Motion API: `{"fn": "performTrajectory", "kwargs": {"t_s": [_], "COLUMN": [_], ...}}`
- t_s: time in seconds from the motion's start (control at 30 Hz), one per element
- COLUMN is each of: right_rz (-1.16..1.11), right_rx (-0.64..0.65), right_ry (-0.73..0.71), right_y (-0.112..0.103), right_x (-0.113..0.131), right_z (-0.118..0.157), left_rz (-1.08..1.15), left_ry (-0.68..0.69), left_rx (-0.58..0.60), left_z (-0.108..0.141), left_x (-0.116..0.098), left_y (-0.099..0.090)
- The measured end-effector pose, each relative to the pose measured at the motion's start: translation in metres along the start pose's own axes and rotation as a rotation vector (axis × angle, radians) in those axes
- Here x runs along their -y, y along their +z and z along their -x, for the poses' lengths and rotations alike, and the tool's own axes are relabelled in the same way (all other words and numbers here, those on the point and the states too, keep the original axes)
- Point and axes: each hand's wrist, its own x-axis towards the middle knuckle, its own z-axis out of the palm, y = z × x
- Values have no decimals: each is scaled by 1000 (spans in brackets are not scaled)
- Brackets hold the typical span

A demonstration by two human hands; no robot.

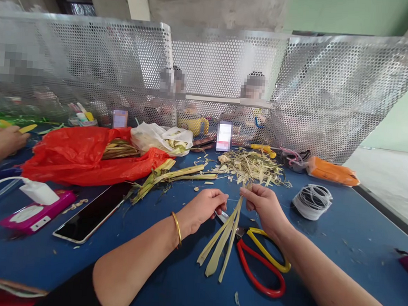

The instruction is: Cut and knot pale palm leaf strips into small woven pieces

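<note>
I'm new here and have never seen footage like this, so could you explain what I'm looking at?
There is no machine here: these are a person's two bare hands. The single picture comes from a camera worn on their head, looking forward and down.

The right hand pinches the tops of some pale dried strips. The left hand is closed beside it, apparently on a thin thread that runs towards the right.

On the blue table lie scissors, a bundle of cord, a pile of scraps, a red bag and a dark-screened phone. Behind is a mesh screen. The hand at far left is someone else's.
</note>
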Motion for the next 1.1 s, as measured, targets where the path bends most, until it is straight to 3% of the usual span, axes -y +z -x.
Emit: {"fn": "performTrajectory", "kwargs": {"t_s": [0.17,0.23,0.3,0.5,0.7,0.8,0.93,1.1], "right_rz": [8,0,-11,-45,-80,-108,-109,-50], "right_rx": [6,5,5,-3,12,33,76,94], "right_ry": [4,13,27,82,154,181,208,230], "right_y": [0,1,1,3,7,10,13,20], "right_x": [0,0,-1,-2,-3,-4,-10,-15], "right_z": [0,1,0,-1,2,4,6,7], "left_rz": [304,322,274,270,143,103,113,189], "left_ry": [-246,-323,-338,-248,119,243,227,169], "left_rx": [256,375,416,388,227,239,267,201], "left_z": [-1,0,1,0,0,1,1,-4], "left_x": [-3,-6,-8,-9,-7,-6,-3,3], "left_y": [-8,-11,-14,-18,-10,-5,-1,0]}}
